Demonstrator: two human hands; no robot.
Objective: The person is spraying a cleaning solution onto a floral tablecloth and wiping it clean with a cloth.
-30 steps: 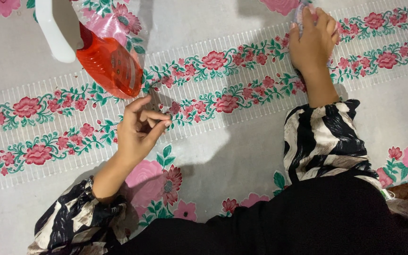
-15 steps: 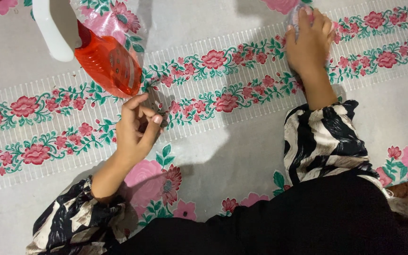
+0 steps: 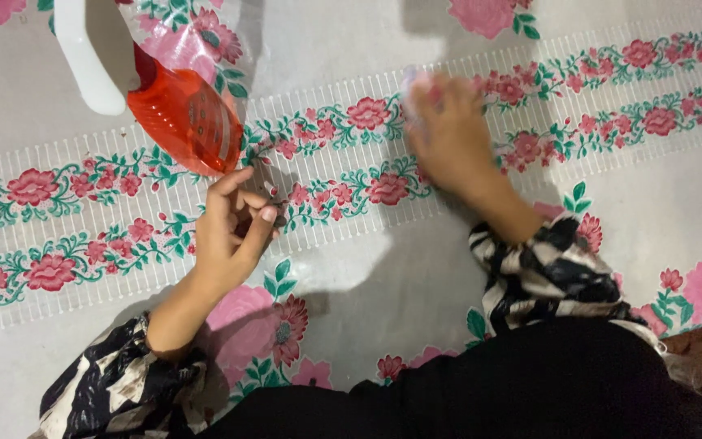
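Right hand (image 3: 448, 138) presses one pale cloth (image 3: 410, 85); one red bottle (image 3: 184, 114).

Right hand slides left along the cloth

The right hand (image 3: 448, 134), which lay near the top right edge on the flowered cloth (image 3: 351, 260) a second ago, has swept left and a little down, and now shows blurred over the upper flower band near the middle; its striped sleeve (image 3: 550, 272) has come along and sits lower and further left. A pale thing shows under its fingertips, too blurred to tell. The view has shifted slightly too.
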